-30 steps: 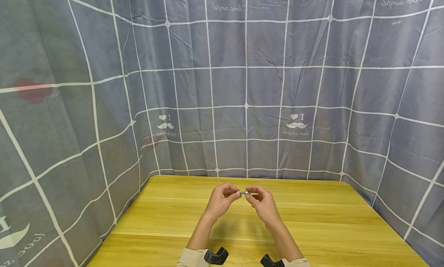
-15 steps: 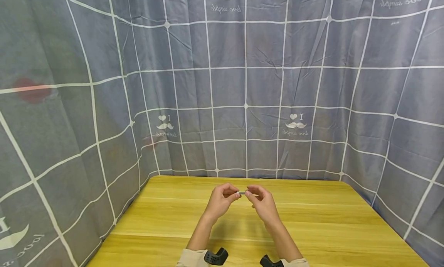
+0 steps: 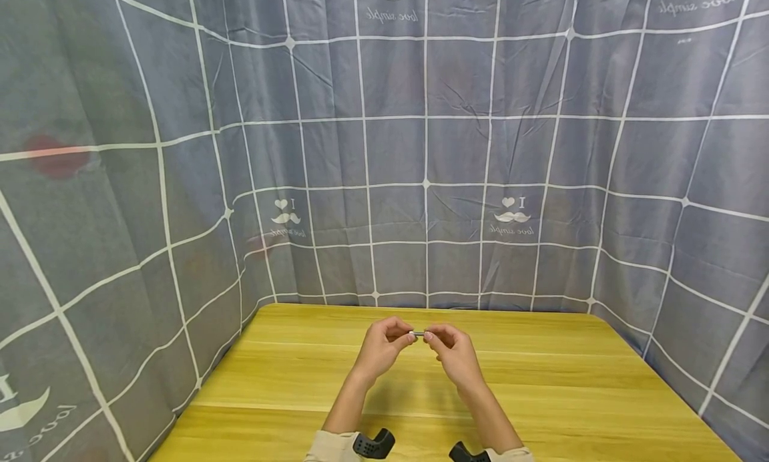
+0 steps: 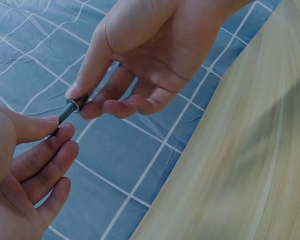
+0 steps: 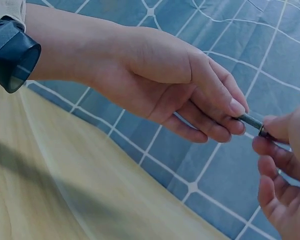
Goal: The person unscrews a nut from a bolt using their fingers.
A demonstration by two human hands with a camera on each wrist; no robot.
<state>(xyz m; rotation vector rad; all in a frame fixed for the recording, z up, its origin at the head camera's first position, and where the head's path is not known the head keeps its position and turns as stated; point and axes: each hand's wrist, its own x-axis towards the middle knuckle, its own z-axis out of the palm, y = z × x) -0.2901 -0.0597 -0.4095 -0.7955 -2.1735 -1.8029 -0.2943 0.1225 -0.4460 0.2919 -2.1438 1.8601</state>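
A small silver bolt with a threaded shaft is held above the table between both hands. My left hand pinches one end of it between thumb and fingertips. My right hand has thumb and index finger on the other end. There, a wider metal ring like a nut shows at the right fingertips in the left wrist view. In the right wrist view, bare thread of the shaft lies between the two hands. The other fingers of both hands are loosely bent, and fingertips hide both bolt ends.
The yellow wood-grain table spreads beneath the hands. A grey curtain with a white grid hangs behind it and along the sides. Each wrist wears a black device near a light sleeve cuff.
My right thumb and fingers, earlier parted around the nut with it in plain view, have closed over it and shifted slightly left. My left hand keeps its hold nearly unmoved.
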